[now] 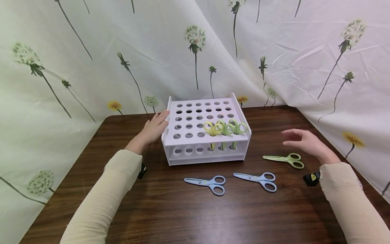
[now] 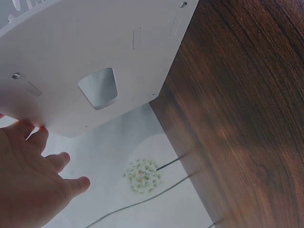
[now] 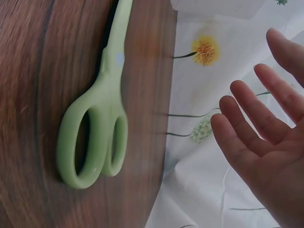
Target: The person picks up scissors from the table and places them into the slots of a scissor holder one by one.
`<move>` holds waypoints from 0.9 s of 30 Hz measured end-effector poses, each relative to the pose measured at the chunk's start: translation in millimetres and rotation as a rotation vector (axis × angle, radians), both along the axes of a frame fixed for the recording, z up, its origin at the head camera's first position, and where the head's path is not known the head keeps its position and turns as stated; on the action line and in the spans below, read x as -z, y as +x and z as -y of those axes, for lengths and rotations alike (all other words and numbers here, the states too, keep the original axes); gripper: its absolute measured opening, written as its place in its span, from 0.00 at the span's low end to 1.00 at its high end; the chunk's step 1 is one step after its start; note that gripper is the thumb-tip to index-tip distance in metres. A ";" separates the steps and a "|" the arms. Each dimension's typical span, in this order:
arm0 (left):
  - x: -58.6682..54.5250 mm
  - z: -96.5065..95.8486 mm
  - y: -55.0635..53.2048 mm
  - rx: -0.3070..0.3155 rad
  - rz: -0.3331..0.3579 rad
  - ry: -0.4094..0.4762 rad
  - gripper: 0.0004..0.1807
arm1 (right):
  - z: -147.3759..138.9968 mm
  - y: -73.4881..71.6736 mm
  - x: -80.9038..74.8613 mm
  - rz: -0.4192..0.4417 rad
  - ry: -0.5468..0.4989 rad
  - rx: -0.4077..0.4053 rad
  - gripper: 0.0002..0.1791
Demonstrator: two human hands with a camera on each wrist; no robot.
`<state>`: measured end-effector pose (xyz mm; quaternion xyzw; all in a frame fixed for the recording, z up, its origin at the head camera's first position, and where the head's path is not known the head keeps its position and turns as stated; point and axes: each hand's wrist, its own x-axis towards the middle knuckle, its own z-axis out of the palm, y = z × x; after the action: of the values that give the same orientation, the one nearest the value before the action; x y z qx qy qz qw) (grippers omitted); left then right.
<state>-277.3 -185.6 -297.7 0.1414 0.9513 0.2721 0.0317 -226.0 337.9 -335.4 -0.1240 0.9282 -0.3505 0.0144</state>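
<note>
My left hand (image 1: 154, 128) rests against the left side of a white rack (image 1: 195, 142) with rows of round holes, its fingers at the side panel's upper edge. In the left wrist view, the side panel (image 2: 61, 52) fills the upper left and the fingers touch its edge. My right hand (image 1: 303, 142) hovers over the table at the right, holding nothing, fingers loosely bent. Below it lies a pair of green scissors (image 1: 284, 159), seen large in the right wrist view. Yellow scissors (image 1: 213, 129) and two pairs of green scissors (image 1: 225, 128) stand handles-up in the rack's front row.
Two pairs of blue scissors, one in the middle (image 1: 207, 183) and one farther right (image 1: 257, 179), lie on the brown wooden table (image 1: 189, 217) before the rack. A white cloth (image 1: 164, 51) printed with dandelions hangs behind and along both sides.
</note>
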 end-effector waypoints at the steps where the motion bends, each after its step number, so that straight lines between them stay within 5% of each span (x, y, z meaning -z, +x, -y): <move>1: -0.3 -0.2 0.1 -0.001 0.002 0.000 0.30 | -1.6 -0.5 1.1 0.013 0.005 -0.004 0.29; 18: 2.0 1.5 -1.3 0.003 -0.007 0.000 0.30 | -17.6 -1.7 15.2 0.064 0.113 -0.078 0.30; 27: 2.4 1.6 -2.4 0.001 -0.005 -0.001 0.30 | -25.1 -3.6 25.6 0.159 0.090 -0.106 0.30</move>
<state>-279.7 -187.2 -300.1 0.1426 0.9514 0.2712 0.0296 -229.6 363.0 -360.9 -0.1441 0.9310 -0.3161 0.1118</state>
